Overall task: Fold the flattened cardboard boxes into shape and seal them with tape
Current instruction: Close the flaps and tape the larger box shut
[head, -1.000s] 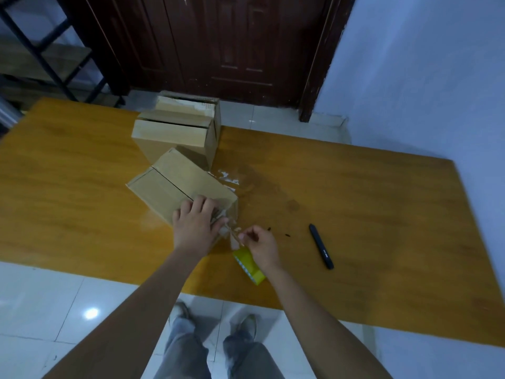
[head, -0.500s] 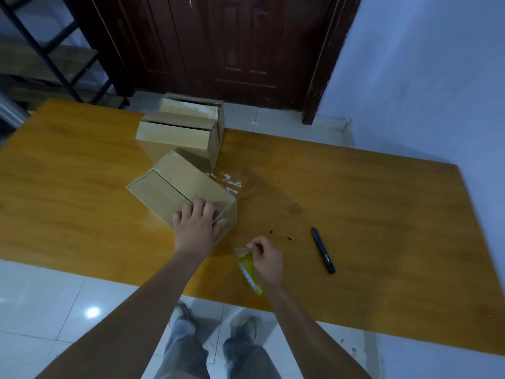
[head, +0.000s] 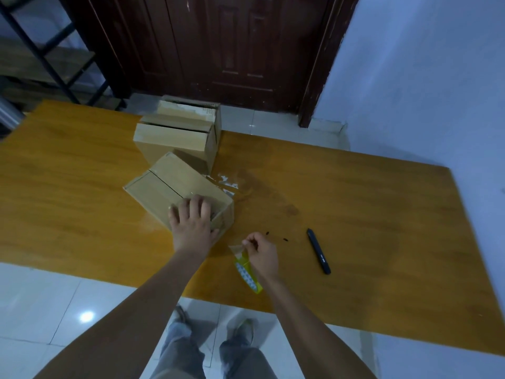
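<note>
Right hand (head: 261, 251) pulled the tape roll (head: 247, 272) away from the box (head: 166, 192), pinching its loose end, so that strip's cut while left hand (head: 192, 222) presses flat on top

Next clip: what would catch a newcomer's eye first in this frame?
Most likely the left hand pressed flat on the near cardboard box at mid-table, with a second box right behind it. Beside it, the right hand pinches a strip of clear tape from the yellow tape roll at the table's near edge. A black pen lies alone to the right.
</note>
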The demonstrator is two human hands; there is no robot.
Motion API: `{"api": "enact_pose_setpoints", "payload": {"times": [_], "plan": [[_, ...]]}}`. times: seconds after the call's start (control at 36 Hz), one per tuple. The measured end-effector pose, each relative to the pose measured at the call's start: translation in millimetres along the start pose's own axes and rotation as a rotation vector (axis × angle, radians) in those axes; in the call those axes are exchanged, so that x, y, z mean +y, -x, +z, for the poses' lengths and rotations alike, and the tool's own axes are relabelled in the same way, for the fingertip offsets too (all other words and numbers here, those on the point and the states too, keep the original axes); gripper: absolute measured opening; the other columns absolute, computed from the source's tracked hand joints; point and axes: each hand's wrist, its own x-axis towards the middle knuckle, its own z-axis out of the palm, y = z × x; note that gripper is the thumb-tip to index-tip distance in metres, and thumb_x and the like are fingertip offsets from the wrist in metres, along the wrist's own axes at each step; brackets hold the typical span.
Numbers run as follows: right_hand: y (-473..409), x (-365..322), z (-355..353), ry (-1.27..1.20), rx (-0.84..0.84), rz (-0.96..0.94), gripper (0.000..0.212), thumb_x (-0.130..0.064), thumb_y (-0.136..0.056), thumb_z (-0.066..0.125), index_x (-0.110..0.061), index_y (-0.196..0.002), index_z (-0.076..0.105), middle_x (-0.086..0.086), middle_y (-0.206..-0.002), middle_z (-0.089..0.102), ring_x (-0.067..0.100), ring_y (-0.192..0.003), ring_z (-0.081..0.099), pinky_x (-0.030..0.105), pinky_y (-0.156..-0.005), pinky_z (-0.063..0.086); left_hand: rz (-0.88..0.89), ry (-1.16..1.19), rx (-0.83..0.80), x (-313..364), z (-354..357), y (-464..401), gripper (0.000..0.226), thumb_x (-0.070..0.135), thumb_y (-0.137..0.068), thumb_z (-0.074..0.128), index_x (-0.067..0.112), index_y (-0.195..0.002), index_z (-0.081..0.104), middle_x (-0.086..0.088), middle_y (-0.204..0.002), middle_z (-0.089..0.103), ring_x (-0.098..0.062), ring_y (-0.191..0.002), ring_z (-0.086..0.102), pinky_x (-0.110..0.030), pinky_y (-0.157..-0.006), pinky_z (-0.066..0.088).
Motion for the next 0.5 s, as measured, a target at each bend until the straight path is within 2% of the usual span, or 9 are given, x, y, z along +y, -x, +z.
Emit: {"api": "enact_pose_setpoints", "payload": {"times": [0.14,0.22,0.33,0.5], "plan": [[-0.4,-3.3,-2.7,-0.013,-0.001,-0.003,0.017,-0.02,-0.095,0.054,-0.018,-0.078,0.054,-0.011,-0.06,0.049,0.003,-0.051,0.043,0.018,-0.049,0.03,0.008,-0.016,-0.09,0.2,-6.5,0.9,0.082,0.051,-0.075,0.069,0.013,-0.137,0.033,-0.012,-0.144,0.029,-0.035,-0.13,0.024,-0.055,-0.109,0.019],[-4.6,-3.7,-7.5,-0.039,0.01,0.024,0.018,-0.017,-0.096,0.053,-0.02,-0.078,0.054,-0.013,-0.062,0.05,0.002,-0.053,0.045,0.016,-0.049,0.033,-0.038,0.073,-0.131,2.0,-12.2,2.7,0.083,0.054,-0.077,0.065,0.012,-0.139,0.03,-0.013,-0.148,0.023,-0.036,-0.134,0.02,-0.055,-0.111,0.014],[-8.7,-6.7,-14.5,-0.103,0.04,0.066,0.019,-0.012,-0.094,0.054,-0.021,-0.077,0.055,-0.012,-0.068,0.054,0.001,-0.061,0.049,0.015,-0.056,0.038,-0.108,0.124,-0.194,8.1,-18.7,8.7,0.082,0.057,-0.083,0.056,0.014,-0.142,0.019,-0.012,-0.153,0.009,-0.036,-0.137,0.013,-0.055,-0.112,0.012],[-14.6,-12.1,-39.1,-0.121,0.05,0.107,0.016,-0.016,-0.093,0.057,-0.016,-0.078,0.059,-0.005,-0.071,0.057,0.007,-0.067,0.052,0.022,-0.062,0.039,-0.086,0.038,-0.24,18.1,-31.8,21.6,0.084,0.069,-0.085,0.035,0.016,-0.145,0.015,-0.016,-0.154,0.012,-0.037,-0.134,0.023,-0.051,-0.104,0.03]]}}
